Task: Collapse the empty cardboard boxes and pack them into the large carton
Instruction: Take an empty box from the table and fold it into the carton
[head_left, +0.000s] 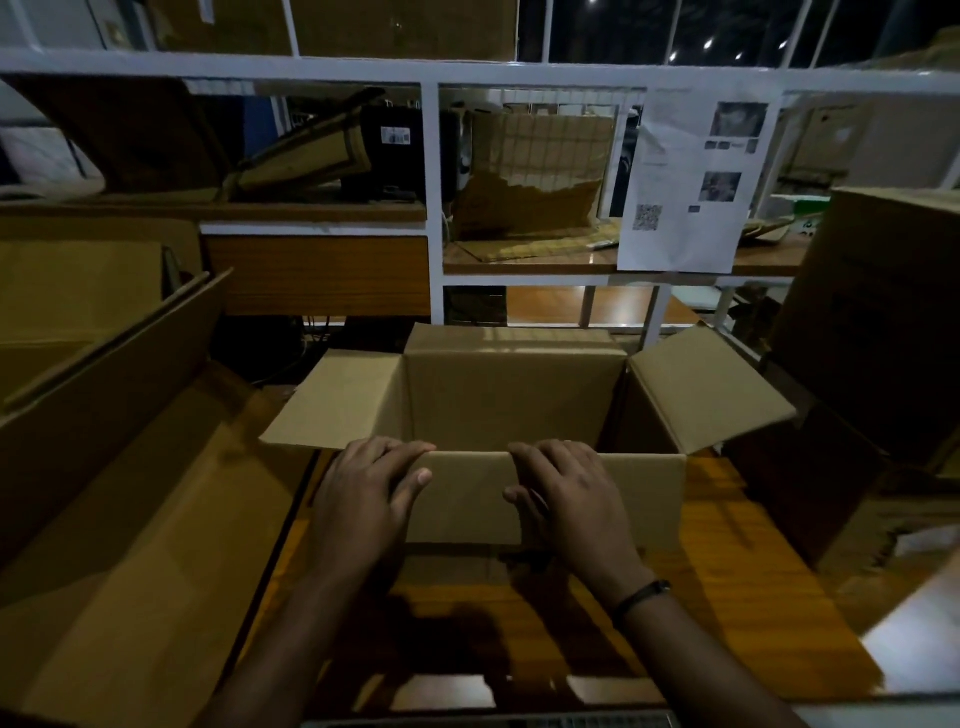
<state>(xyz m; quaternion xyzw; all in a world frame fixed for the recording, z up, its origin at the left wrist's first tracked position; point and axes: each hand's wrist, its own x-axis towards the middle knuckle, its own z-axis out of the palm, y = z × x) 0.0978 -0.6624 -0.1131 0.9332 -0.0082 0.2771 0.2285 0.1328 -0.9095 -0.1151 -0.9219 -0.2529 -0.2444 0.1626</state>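
An open brown cardboard box stands on the wooden table in front of me, its side flaps spread left and right and its far flap upright. Its near flap hangs down toward me. My left hand grips the left part of that flap's fold, fingers over the edge and thumb on the outside. My right hand, with a dark band on its wrist, grips the fold further right in the same way. A large open carton lies at my left, and its inside looks empty.
The glossy wooden table reaches to my right. More cardboard boxes are stacked at the right. A white frame shelf behind the box holds flattened cardboard, a black device and a printed sheet.
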